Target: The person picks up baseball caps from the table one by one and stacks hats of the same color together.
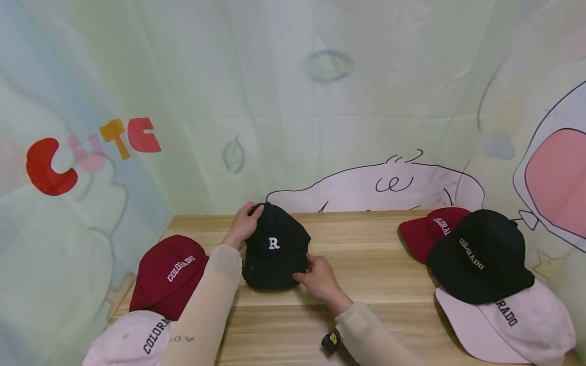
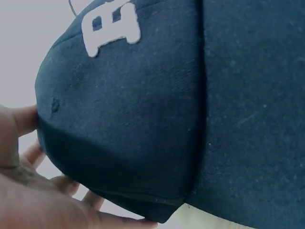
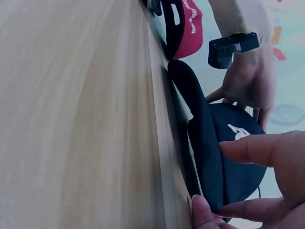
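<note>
A black baseball cap [image 1: 276,254] with a white letter R sits over the wooden table, its brim toward me. My left hand [image 1: 244,226] holds the crown at its upper left, thumb on the front panel; in the left wrist view the left hand's fingers [image 2: 62,186] spread along the crown's side. At the brim's right corner, my right hand [image 1: 322,279] grips the cap between thumb and fingers. The right wrist view shows the right hand's fingers [image 3: 252,150] against the black cap [image 3: 209,157], the thumb low by the brim edge.
On the left, a dark red Colorado cap [image 1: 167,274] stands behind a white cap [image 1: 125,338]. To the right, a black Colorado cap [image 1: 485,259] overlaps a red cap [image 1: 414,236] and a pale cap [image 1: 540,320]. A printed cloth [image 1: 284,101] hangs behind the wooden table [image 1: 357,244].
</note>
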`<state>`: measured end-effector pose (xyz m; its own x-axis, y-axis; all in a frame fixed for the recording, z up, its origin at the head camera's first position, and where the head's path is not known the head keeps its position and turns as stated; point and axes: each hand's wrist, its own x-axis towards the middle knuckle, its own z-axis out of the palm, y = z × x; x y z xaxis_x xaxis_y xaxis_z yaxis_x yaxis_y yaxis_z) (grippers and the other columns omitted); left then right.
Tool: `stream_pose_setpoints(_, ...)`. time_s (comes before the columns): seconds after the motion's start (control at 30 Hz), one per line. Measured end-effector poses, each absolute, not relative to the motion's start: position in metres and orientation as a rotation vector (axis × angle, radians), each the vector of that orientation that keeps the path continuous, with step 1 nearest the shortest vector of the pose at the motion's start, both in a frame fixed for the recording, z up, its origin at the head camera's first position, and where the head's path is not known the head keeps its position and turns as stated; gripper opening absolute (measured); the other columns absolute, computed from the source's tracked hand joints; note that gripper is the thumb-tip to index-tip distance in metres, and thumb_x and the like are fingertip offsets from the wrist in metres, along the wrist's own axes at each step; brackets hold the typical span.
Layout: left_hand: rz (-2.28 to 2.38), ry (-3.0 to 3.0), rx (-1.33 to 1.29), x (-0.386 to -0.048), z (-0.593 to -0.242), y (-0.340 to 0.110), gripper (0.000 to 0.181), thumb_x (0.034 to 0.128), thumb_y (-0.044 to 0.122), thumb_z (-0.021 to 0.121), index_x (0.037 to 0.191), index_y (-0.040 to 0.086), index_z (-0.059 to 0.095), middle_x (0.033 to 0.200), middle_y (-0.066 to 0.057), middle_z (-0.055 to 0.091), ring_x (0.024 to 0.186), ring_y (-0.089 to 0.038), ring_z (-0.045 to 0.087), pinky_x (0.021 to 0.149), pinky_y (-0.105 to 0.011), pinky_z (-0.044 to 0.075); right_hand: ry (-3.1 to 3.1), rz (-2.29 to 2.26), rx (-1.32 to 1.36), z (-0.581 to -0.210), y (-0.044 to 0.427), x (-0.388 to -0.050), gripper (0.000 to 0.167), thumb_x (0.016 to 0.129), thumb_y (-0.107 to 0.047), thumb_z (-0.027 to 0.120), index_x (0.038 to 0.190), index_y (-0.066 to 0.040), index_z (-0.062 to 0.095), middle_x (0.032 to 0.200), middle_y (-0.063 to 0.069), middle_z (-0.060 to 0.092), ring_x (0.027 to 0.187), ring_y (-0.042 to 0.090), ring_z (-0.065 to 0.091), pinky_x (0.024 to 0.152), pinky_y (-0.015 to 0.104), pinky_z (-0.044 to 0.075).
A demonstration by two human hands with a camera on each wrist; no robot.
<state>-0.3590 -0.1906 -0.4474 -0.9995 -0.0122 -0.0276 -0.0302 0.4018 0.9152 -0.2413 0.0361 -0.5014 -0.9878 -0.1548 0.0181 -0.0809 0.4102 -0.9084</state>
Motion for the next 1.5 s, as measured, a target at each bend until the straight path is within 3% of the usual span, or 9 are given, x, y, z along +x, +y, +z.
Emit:
stream_pose_setpoints(0.13,1.698,2.641,-0.092,-0.36,-0.451,-0.195,0.04,0.1111,0.039,0.045,0.135,0.008,0.055,0.141,-0.019,0.053,0.125,-0.035,0.05,0.111,-0.053,0.04,2.614,-1.621,-0.199,-0.501,0.031,-0.238,0.073,0.083,-0.01,0.082,0.142,0.018,0.049,0.126,0.032,0.062,0.1,0.028,0.063,0.087,0.041,0.056)
stream_pose_setpoints(0.27,1.689,2.659,-0.136,-0.361,-0.453,-0.201,0.042,0.1112,0.039,0.045,0.138,0.009,0.053,0.146,-0.019,0.052,0.131,-0.037,0.048,0.114,-0.054,0.038,2.622,-1.597,-0.251,-0.5,0.027,-0.234,0.071,0.083,-0.01,0.081,0.14,0.018,0.051,0.137,0.033,0.06,0.119,0.037,0.061,0.105,0.055,0.05)
stream_pose_setpoints(0.43,1.685,2.673,-0.152,-0.362,-0.453,-0.206,0.044,0.1114,0.039,0.044,0.141,0.008,0.051,0.15,-0.02,0.049,0.136,-0.038,0.046,0.117,-0.055,0.036,2.609,-1.592,-0.291,-0.501,0.023,-0.231,0.068,0.084,-0.011,0.08,0.141,0.015,0.053,0.145,0.031,0.056,0.138,0.041,0.052,0.116,0.057,0.04)
stream_pose_setpoints(0.63,1.692,2.694,-0.172,-0.364,-0.455,-0.212,0.047,0.1114,0.038,0.045,0.146,0.007,0.049,0.156,-0.02,0.045,0.145,-0.039,0.041,0.122,-0.056,0.031,2.604,-1.568,-0.355,-0.503,0.018,-0.229,0.063,0.086,-0.013,0.078,0.141,0.01,0.056,0.152,0.028,0.05,0.136,0.04,0.053,0.114,0.055,0.044)
stream_pose_setpoints(0.73,1.707,2.698,-0.198,-0.365,-0.457,-0.215,0.047,0.1112,0.037,0.045,0.147,0.007,0.049,0.157,-0.02,0.045,0.145,-0.039,0.041,0.122,-0.055,0.032,2.605,-1.549,-0.391,-0.503,0.016,-0.229,0.062,0.086,-0.014,0.078,0.14,0.009,0.058,0.153,0.026,0.05,0.116,0.032,0.061,0.1,0.043,0.052)
stream_pose_setpoints(0.87,1.714,2.699,-0.233,-0.363,-0.457,-0.219,0.047,0.1113,0.037,0.045,0.147,0.007,0.049,0.157,-0.02,0.045,0.144,-0.04,0.042,0.122,-0.056,0.032,2.574,-1.546,-0.408,-0.503,0.014,-0.229,0.061,0.086,-0.015,0.078,0.14,0.007,0.059,0.154,0.025,0.05,0.089,0.018,0.057,0.08,0.028,0.048)
stream_pose_setpoints(1.1,1.649,2.735,-0.283,-0.36,-0.455,-0.223,0.049,0.1118,0.037,0.042,0.151,0.006,0.045,0.16,-0.022,0.04,0.148,-0.041,0.037,0.123,-0.057,0.03,2.506,-1.56,-0.446,-0.504,0.013,-0.233,0.06,0.087,-0.016,0.078,0.141,0.003,0.06,0.156,0.024,0.048,0.076,0.01,0.053,0.07,0.022,0.045)
stream_pose_setpoints(1.23,1.612,2.753,-0.305,-0.359,-0.455,-0.226,0.051,0.1122,0.037,0.04,0.153,0.006,0.041,0.161,-0.024,0.038,0.148,-0.043,0.035,0.123,-0.06,0.028,2.477,-1.573,-0.458,-0.504,0.013,-0.233,0.06,0.087,-0.017,0.077,0.141,0.002,0.06,0.157,0.023,0.048,0.079,0.014,0.053,0.073,0.024,0.045)
stream_pose_setpoints(1.5,1.532,2.843,-0.368,-0.358,-0.456,-0.227,0.049,0.1124,0.035,0.04,0.151,0.005,0.043,0.152,-0.028,0.039,0.14,-0.046,0.036,0.117,-0.062,0.034,2.429,-1.586,-0.479,-0.503,0.012,-0.233,0.06,0.087,-0.018,0.076,0.141,0.002,0.061,0.157,0.021,0.049,0.126,0.03,0.054,0.106,0.044,0.045)
